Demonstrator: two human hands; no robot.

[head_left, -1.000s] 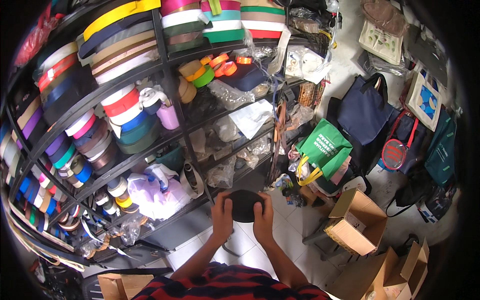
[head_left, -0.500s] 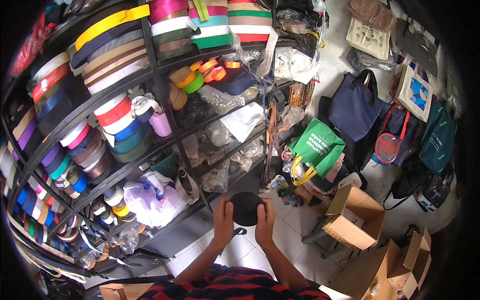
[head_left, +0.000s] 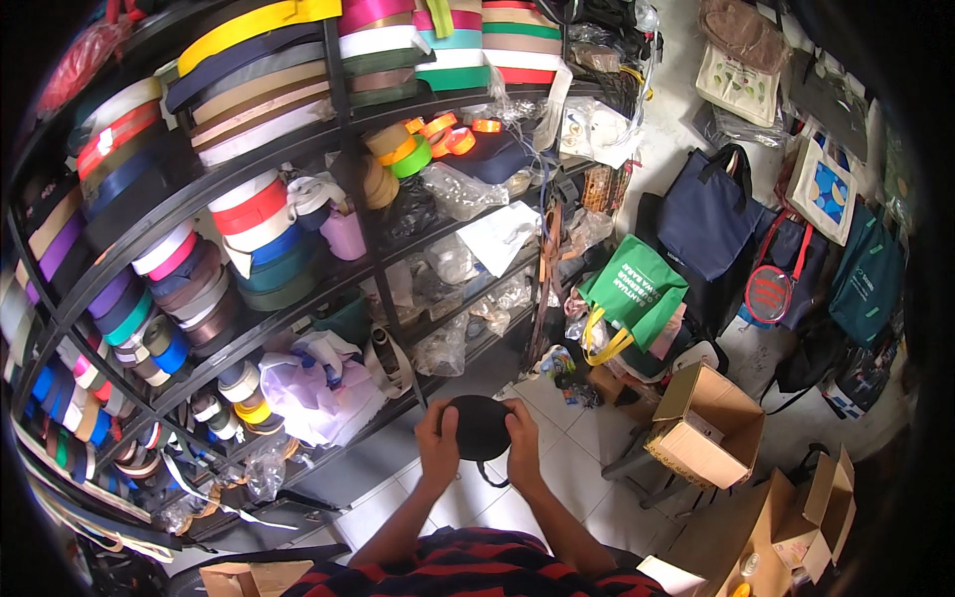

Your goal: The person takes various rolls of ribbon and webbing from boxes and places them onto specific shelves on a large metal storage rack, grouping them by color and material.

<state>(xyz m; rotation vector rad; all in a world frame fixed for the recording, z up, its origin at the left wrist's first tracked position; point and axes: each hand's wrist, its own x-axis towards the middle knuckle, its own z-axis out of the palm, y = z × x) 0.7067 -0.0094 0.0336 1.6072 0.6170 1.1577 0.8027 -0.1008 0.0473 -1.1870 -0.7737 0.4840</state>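
Between my two hands is a flat, round roll of black webbing (head_left: pixel 477 429), held out in front of my body above the tiled floor. My left hand (head_left: pixel 437 439) clasps its left edge, thumb lying on the upper face. On the opposite edge my right hand (head_left: pixel 521 438) grips it the same way. A loose end of the strap curls in a small loop below the roll, between my wrists. My fingers behind the roll are hidden.
To the left and ahead, a dark metal shelf rack (head_left: pixel 386 298) carries many coloured webbing rolls and plastic bags. A green bag (head_left: pixel 637 289) and a navy bag (head_left: pixel 708 214) are at the right wall. Open cardboard boxes (head_left: pixel 696 438) stand to my right.
The loose strap end now hangs in a wider loop below the roll. My view has shifted slightly, so the shelves appear further right. Both hands keep their grip.
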